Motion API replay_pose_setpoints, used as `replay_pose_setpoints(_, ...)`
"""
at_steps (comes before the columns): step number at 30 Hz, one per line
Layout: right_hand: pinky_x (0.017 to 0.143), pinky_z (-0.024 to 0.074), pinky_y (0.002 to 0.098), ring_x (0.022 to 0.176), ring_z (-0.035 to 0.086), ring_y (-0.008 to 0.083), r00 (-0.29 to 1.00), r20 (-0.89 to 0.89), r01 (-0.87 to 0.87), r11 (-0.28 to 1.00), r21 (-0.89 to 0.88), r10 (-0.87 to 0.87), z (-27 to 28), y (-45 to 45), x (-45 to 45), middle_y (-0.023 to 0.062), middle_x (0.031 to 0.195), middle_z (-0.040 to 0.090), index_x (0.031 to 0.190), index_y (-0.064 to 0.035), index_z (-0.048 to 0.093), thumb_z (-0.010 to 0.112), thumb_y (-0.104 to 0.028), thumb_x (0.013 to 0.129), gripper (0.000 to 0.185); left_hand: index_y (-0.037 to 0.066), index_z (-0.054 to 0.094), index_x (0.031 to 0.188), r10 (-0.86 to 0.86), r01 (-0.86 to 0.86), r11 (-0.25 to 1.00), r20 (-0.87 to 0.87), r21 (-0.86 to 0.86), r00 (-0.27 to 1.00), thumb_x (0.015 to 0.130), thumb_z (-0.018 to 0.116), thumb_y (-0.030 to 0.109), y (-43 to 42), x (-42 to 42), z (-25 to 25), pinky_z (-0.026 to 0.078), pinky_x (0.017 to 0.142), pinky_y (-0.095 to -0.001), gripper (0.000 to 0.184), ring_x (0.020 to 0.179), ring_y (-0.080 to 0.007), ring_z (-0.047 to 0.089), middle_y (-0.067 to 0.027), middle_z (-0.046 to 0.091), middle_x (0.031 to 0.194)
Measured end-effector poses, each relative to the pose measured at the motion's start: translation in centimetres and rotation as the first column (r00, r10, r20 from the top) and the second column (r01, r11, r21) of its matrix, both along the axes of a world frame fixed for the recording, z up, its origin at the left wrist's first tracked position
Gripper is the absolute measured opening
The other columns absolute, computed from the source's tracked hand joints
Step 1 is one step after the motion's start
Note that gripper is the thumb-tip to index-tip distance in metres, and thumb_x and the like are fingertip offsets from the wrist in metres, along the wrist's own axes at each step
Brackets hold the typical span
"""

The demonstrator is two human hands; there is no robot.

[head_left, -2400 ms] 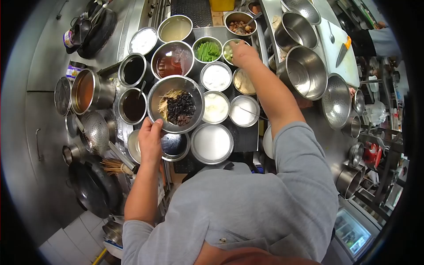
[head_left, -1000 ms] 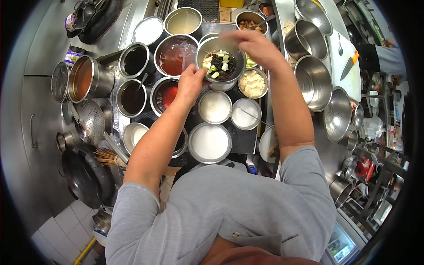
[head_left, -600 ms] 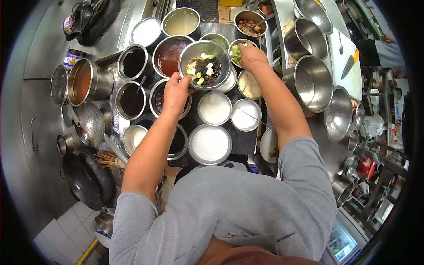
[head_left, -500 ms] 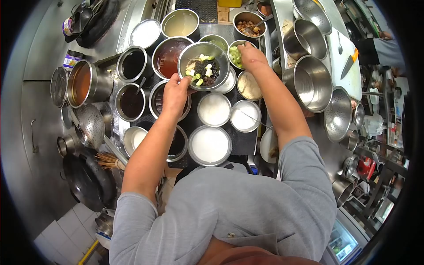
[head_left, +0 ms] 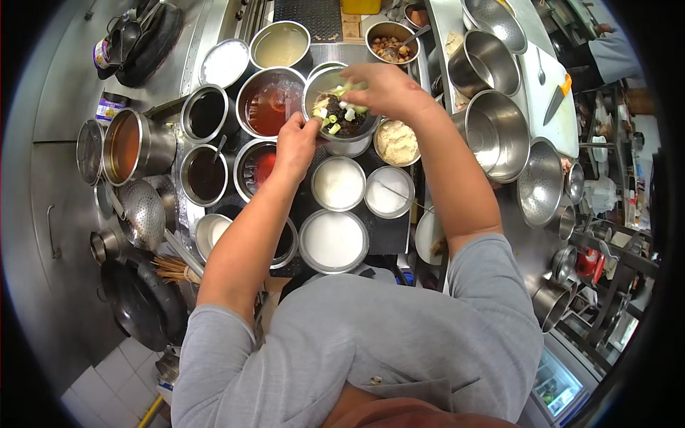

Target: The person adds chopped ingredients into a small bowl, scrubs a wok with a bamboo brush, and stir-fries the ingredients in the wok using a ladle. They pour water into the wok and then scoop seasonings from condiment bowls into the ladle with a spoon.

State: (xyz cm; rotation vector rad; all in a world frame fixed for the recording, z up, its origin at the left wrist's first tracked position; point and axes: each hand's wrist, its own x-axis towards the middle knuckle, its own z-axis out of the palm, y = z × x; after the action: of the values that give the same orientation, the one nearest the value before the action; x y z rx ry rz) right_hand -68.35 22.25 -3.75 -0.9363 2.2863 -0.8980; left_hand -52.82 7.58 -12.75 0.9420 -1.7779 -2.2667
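Note:
My left hand [head_left: 297, 146] pinches the near-left rim of a metal bowl [head_left: 309, 100], which it holds up over the pots. In the bowl lie dark chopped bits, pale shreds and light green chopped pieces [head_left: 333, 123]. My right hand [head_left: 389, 91] is over the bowl's far right side, palm down, thumb and fingers apart. Green pieces show just under its fingertips; whether any still touch the fingers is hard to see. Behind the bowl, the rim of a pot [head_left: 328, 65] shows in part. To the right is a container of pale yellow powder [head_left: 397, 142].
Around the bowl stand a pot of red liquid [head_left: 270, 103], pots of dark sauce [head_left: 207, 175] and containers of white powder [head_left: 333, 241]. A pot of brown chunks [head_left: 391, 44] holds a spoon. On the right are steel pots [head_left: 497, 135], colanders and an orange-handled knife [head_left: 558, 101].
My right hand has moved left from the container of chopped green vegetable to above the bowl, its fingers now apart. My left hand has shifted the bowl slightly right.

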Motion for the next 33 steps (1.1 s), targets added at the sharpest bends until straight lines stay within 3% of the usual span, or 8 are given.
replay_pose_setpoints(2, 0.098, 0.0504, 0.0413, 0.111, 0.066, 0.035, 0.989, -0.135, -0.034, 0.991, 0.13, 0.052, 1.3, -0.4, 0.1, 0.0176, 0.116, 0.071, 0.123, -0.0077, 0.068, 0.068, -0.036, 0.088, 0.045, -0.006, 0.061, 0.103, 0.006, -0.006, 1.0, -0.014, 0.005, 1.0, 0.098, 0.059, 0.014, 0.0, -0.2, -0.3, 0.061, 0.076, -0.0334, 0.021, 0.084, -0.0185, 0.069, -0.0124, 0.068, 0.098)
replay_pose_setpoints(7, 0.09, 0.0537, 0.0424, 0.097, 0.071, 0.031, 0.826, -0.529, 0.281, 0.956, 0.086, -0.195, -2.6, 0.4, -8.8, 0.0154, 0.107, 0.074, 0.118, -0.0079, 0.069, 0.056, -0.029, 0.095, 0.034, -0.006, 0.06, 0.104, 0.066, -0.063, 0.995, -0.041, 0.072, 0.997, 0.098, 0.058, 0.014, -0.4, 1.1, 0.3, 0.061, 0.078, -0.0332, 0.02, 0.084, -0.018, 0.069, -0.0117, 0.067, 0.1)
replay_pose_setpoints(10, 0.092, 0.0523, 0.047, 0.105, 0.067, 0.0345, 0.803, -0.566, 0.42, 0.85, 0.319, -0.185, -6.5, 0.0, -14.5, 0.0152, 0.111, 0.072, 0.113, -0.0113, 0.072, 0.049, -0.026, 0.098, 0.031, -0.005, 0.059, 0.106, 0.081, -0.076, 0.993, -0.044, 0.09, 0.996, 0.098, 0.057, 0.014, -0.7, 2.5, 0.7, 0.061, 0.082, -0.0337, 0.02, 0.089, -0.0179, 0.068, -0.0118, 0.067, 0.104)
replay_pose_setpoints(14, 0.099, 0.0452, 0.0465, 0.117, 0.06, 0.0335, 0.6, -0.797, 0.386, 0.844, 0.372, 0.077, -11.1, 0.8, -17.5, 0.0146, 0.126, 0.064, 0.106, -0.0152, 0.077, 0.052, -0.023, 0.096, 0.028, -0.005, 0.058, 0.11, 0.091, -0.092, 0.994, 0.016, 0.057, 0.996, 0.099, 0.057, 0.012, -0.7, 3.5, 2.3, 0.06, 0.084, -0.0334, 0.021, 0.093, -0.0171, 0.068, -0.0124, 0.066, 0.109)
replay_pose_setpoints(16, 0.101, 0.0387, 0.0437, 0.114, 0.059, 0.0271, 0.557, -0.776, 0.362, 0.754, 0.548, 0.297, -11.4, 0.8, -17.5, 0.0125, 0.123, 0.065, 0.104, -0.014, 0.078, 0.053, -0.022, 0.095, 0.028, -0.004, 0.058, 0.11, 0.097, -0.101, 0.992, 0.053, 0.071, 0.994, 0.099, 0.058, 0.012, -1.0, 4.1, 1.9, 0.061, 0.084, -0.0331, 0.019, 0.094, -0.0164, 0.067, -0.0121, 0.066, 0.109)
replay_pose_setpoints(23, 0.091, 0.05, 0.0423, 0.102, 0.07, 0.0273, 0.622, -0.69, 0.244, 0.746, 0.62, 0.371, -8.4, 1.0, -17.5, 0.0126, 0.103, 0.074, 0.099, -0.0125, 0.079, 0.053, -0.016, 0.091, 0.028, -0.002, 0.057, 0.103, 0.09, -0.092, 0.995, 0.076, 0.031, 0.993, 0.1, 0.058, 0.015, -1.7, 4.4, 1.2, 0.061, 0.083, -0.034, 0.018, 0.092, -0.0164, 0.067, -0.0115, 0.066, 0.104)
replay_pose_setpoints(25, 0.086, 0.0559, 0.0412, 0.099, 0.072, 0.0282, 0.69, -0.72, 0.387, 0.801, 0.458, 0.078, -7.7, 1.1, -17.3, 0.0128, 0.106, 0.075, 0.097, -0.0119, 0.079, 0.053, -0.014, 0.088, 0.027, -0.002, 0.057, 0.101, 0.089, -0.09, 0.996, 0.06, 0.025, 0.994, 0.1, 0.059, 0.016, -1.6, 4.1, 1.6, 0.061, 0.083, -0.0339, 0.018, 0.092, -0.0164, 0.067, -0.0118, 0.066, 0.103)
replay_pose_setpoints(33, 0.091, 0.0552, 0.045, 0.109, 0.069, 0.0358, 0.867, -0.467, 0.432, 0.731, 0.528, -0.175, -10.5, 0.5, -16.1, 0.017, 0.12, 0.07, 0.11, -0.0045, 0.074, 0.056, -0.022, 0.089, 0.033, -0.004, 0.058, 0.103, 0.084, -0.086, 0.996, 0.066, 0.016, 0.994, 0.099, 0.059, 0.016, -1.7, 2.7, 0.8, 0.062, 0.082, -0.0331, 0.02, 0.092, -0.0174, 0.068, -0.014, 0.067, 0.105)
